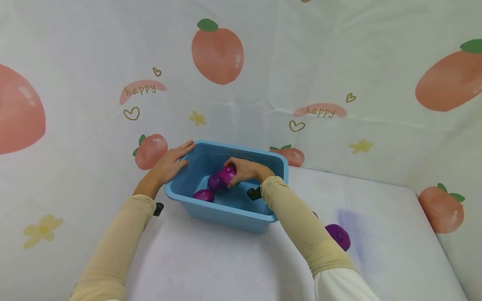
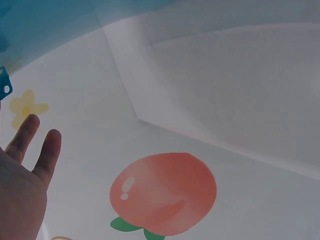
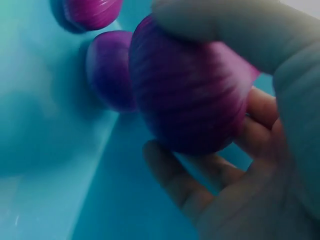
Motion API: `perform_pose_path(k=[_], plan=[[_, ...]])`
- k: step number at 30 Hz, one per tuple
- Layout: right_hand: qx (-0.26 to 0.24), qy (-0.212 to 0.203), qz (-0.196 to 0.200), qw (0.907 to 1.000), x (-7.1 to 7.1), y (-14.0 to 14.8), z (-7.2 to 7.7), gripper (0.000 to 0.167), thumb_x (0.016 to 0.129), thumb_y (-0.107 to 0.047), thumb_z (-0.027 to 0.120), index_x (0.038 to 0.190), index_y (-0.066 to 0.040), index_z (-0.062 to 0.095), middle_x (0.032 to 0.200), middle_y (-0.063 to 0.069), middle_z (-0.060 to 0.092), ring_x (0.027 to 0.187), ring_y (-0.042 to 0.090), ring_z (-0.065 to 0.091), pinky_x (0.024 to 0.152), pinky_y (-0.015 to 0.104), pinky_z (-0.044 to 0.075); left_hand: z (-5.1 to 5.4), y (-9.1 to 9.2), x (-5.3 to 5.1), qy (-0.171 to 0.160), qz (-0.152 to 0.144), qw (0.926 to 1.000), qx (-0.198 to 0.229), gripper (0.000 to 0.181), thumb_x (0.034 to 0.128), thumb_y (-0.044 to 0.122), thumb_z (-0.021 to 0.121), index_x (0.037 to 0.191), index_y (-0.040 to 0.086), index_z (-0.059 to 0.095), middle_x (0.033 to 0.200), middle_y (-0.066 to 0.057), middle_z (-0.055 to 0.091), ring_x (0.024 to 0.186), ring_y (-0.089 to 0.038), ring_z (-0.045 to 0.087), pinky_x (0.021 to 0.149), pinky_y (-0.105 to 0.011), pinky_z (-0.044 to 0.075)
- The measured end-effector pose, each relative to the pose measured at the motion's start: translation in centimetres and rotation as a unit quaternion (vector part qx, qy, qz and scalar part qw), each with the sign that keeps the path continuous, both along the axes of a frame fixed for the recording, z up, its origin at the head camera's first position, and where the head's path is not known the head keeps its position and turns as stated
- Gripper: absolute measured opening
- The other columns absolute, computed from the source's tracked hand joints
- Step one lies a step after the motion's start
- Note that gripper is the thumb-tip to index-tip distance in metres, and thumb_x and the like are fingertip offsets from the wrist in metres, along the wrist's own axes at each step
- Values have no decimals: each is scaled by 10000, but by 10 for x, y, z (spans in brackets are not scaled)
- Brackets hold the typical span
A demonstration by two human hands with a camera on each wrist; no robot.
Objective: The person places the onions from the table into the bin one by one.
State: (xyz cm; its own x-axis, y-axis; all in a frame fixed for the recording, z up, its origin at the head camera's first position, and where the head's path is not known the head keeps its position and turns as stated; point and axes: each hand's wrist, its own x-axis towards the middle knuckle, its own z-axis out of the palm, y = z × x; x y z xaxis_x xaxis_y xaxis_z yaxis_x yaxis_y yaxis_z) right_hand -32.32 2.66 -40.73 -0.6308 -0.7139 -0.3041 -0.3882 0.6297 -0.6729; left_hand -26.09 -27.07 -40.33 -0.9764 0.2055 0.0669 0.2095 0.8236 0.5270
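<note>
A blue bin (image 1: 226, 215) holds several purple, onion-like objects. Inside it, my right hand (image 1: 246, 169) grips one purple object (image 1: 229, 173) between thumb and fingers; the right wrist view shows the ridged purple object (image 3: 190, 95) in the right hand (image 3: 240, 185). Close against it is a second purple object (image 1: 216, 183), and a third (image 1: 203, 195) lies by the bin's near left wall. My left hand (image 1: 168, 166) rests at the bin's left rim with fingers extended. In the left wrist view the left hand (image 2: 25, 195) has its fingers apart.
Another purple object (image 1: 338, 236) lies on the white table surface (image 1: 384, 217) to the right of the bin, partly behind my right forearm. A light cloth (image 1: 256, 83) printed with peaches stands behind the bin. Dark small pieces show at both wrists.
</note>
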Motion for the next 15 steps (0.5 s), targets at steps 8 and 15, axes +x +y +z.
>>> perform_pose_path(k=[8, 15], plan=[[492, -141, -54, 9987, -2, 2, -5, 745, 849, -199, 801, 1483, -131, 415, 1454, 131, 511, 1317, 287, 503, 1144, 449, 463, -1, -1, 1, 18, 33, 10000, -30, 615, 1025, 234, 441, 1620, 265, 288, 1715, 14, 231, 1573, -412, 234, 1162, -738, 293], [600, -162, -130, 9980, -1, 3, -5, 740, 847, -213, 801, 1478, -140, 420, 1437, 126, 521, 1301, 286, 507, 1141, 458, 459, 0, -1, 1, -22, 53, 10000, -54, 619, 1026, 239, 446, 1621, 280, 280, 1717, 25, 223, 1579, -411, 216, 1164, -741, 287]])
